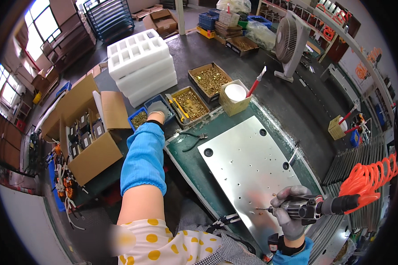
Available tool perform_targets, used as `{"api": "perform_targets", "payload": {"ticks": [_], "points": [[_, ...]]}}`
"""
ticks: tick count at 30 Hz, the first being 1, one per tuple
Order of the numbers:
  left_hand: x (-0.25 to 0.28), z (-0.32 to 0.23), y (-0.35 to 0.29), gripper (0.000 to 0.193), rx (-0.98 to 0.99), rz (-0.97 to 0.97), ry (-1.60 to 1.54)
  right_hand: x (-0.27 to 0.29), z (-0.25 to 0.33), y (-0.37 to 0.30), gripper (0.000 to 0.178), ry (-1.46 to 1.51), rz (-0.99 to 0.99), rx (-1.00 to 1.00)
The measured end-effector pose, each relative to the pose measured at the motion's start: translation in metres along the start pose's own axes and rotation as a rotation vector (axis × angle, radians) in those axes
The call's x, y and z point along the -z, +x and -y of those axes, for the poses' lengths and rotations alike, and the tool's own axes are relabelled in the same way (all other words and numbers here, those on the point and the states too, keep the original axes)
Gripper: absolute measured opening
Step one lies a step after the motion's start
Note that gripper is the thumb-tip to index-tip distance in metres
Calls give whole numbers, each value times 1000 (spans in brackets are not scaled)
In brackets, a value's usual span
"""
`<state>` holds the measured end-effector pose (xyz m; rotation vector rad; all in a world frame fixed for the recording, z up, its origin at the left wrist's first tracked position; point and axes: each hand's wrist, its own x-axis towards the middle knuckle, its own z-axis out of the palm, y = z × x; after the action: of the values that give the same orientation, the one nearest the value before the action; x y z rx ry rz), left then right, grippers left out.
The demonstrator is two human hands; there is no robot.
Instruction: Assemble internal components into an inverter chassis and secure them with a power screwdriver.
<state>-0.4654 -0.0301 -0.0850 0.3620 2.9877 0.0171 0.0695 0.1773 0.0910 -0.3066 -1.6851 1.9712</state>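
My right hand (292, 216), in a grey glove, is closed around a power screwdriver (303, 207) with an orange coiled hose (366, 179) at its back end. The bit points left, over a silver metal plate (239, 152) with small holes and black round pieces at its corners. My left hand (158, 108), gloved too, reaches away from me into a small blue bin; its fingers are hidden from view. Beside it stands another blue bin (139, 118) of small metal parts. A pair of cutting pliers (195, 138) lies on the green work mat (180, 152).
Trays of brass-coloured parts (189, 104) (210, 81) stand beyond the mat, by a box with a white cup (235, 92). White foam blocks (141, 66) rise behind my left hand. An open carton (95, 163) of black units stands left. A fan (288, 42) stands far right.
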Motion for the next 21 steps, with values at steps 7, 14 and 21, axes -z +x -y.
{"api": "perform_targets", "payload": {"ticks": [7, 14, 21], "points": [[2, 32, -7, 34, -41, -27, -334, -2, 1, 0, 54, 53, -9, -11], [-25, 40, -32, 24, 88, 160, -2292, -3, 3, 4, 51, -55, 26, 23], [-4, 35, -80, 20, 11, 408, -2492, -7, 4, 2, 52, 0, 2, -40]]}}
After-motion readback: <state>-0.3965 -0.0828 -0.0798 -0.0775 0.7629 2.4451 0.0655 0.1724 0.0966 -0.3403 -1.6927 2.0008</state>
